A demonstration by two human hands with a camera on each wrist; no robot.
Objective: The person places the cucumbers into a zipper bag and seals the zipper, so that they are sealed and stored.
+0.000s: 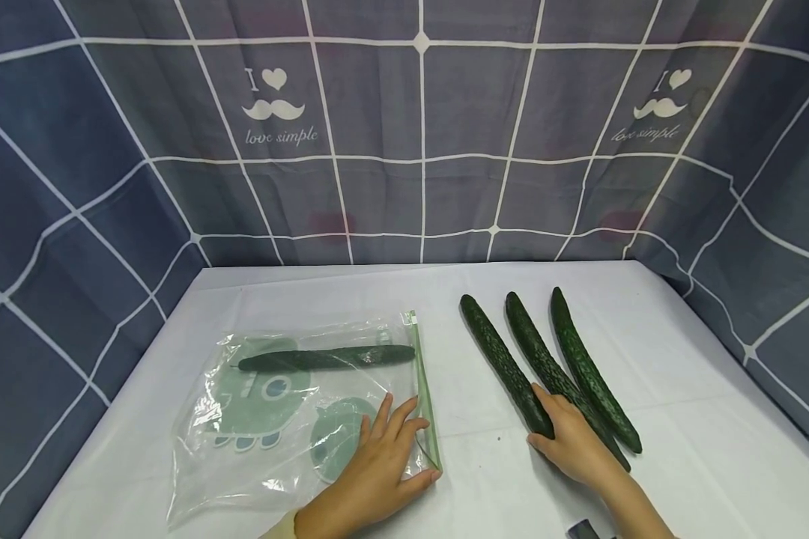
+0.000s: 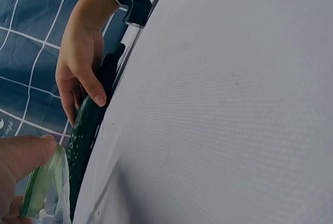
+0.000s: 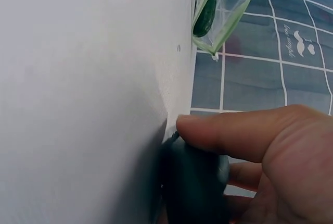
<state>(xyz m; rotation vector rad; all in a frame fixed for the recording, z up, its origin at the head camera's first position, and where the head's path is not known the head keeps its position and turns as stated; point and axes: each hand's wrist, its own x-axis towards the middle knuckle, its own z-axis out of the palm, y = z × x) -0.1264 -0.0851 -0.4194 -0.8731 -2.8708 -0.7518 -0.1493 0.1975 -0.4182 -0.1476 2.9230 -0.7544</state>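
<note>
A clear zip bag [image 1: 243, 479] with green cartoon prints lies on the table, its green-edged mouth facing right. One cucumber [image 1: 330, 358] lies inside it, stretched across the upper part. My left hand [image 1: 384, 464] is over the bag near the mouth, holding the green edge [image 2: 39, 187] with the thumb on it. The mouth gapes in the right wrist view. To the right, three dark green cucumbers lie side by side. My right hand [image 1: 569, 438] grips the near end of the leftmost cucumber [image 1: 502, 359], thumb on one side and fingers on the other.
The middle cucumber [image 1: 539, 348] and the right one [image 1: 593, 374] lie close beside the right hand. A white cloth covers the table [image 1: 472, 494]. Dark checked curtains [image 1: 377, 195] stand along the back and both sides.
</note>
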